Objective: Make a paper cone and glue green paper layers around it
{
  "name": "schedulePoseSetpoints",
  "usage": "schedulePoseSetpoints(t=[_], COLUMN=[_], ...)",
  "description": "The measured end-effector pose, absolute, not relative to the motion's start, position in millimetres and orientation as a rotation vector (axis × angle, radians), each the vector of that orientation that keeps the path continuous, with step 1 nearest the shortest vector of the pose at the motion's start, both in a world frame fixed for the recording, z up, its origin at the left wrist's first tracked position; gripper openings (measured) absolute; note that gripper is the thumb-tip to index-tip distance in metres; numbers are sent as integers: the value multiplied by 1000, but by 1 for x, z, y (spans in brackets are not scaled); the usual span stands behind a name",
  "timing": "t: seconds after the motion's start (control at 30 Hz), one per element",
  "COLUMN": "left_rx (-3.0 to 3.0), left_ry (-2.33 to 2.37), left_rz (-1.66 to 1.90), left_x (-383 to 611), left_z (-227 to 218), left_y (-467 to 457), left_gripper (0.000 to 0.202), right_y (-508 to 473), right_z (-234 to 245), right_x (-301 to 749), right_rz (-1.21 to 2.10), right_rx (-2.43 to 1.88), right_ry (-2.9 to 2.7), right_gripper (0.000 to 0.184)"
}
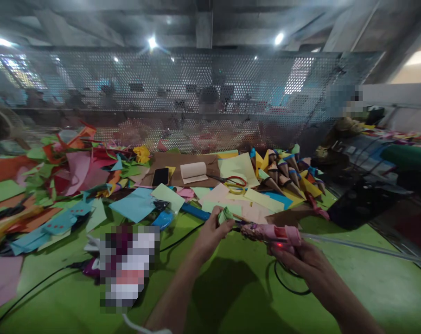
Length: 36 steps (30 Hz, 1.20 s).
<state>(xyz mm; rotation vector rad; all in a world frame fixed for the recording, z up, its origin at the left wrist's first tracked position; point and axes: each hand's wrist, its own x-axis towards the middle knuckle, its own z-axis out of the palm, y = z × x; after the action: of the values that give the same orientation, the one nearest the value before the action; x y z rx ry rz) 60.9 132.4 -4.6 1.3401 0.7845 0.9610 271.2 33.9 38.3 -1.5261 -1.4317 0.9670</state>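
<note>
My left hand (210,232) is closed around a small rolled piece of light green paper (226,214), held above the green table (231,287). My right hand (301,262) grips a pink glue gun (269,232) whose nozzle points left at the green paper. A clear glue stick (353,245) trails out of the gun's back to the right, and a black cord (287,285) loops under my right hand.
Sheets of coloured paper (238,195), red-handled scissors (233,182), a paper roll (194,170) and a black phone (160,176) lie ahead. Several finished paper cones (283,174) are piled at the right. Paper scraps (74,171) heap at the left before a perforated metal screen (196,93).
</note>
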Motion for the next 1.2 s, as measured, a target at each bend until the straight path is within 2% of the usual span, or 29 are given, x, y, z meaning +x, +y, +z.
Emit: schedulePoseSetpoints(t=[0.27,0.5,0.77,0.9,1.2], left_rx=[1408,1432,1398,1410,1425], left_ry=[788,771,764,768,777], left_rz=[956,947,954,958,923], left_x=[58,59,59,59,59], left_z=[-3,-4,-1,-1,-2], left_y=[133,133,132,132,132], left_gripper=[33,33,32,31,36], right_y=[36,35,34,33,33], right_z=[47,51,54,56,54], right_x=[267,272,271,273,272], right_rz=[811,631,717,745,624], right_rx=[-1603,-1693,-1624,-1603,-1608], right_ry=[-1617,-1748,-1695,-1719,-1747], right_gripper=[30,32,24,26,19])
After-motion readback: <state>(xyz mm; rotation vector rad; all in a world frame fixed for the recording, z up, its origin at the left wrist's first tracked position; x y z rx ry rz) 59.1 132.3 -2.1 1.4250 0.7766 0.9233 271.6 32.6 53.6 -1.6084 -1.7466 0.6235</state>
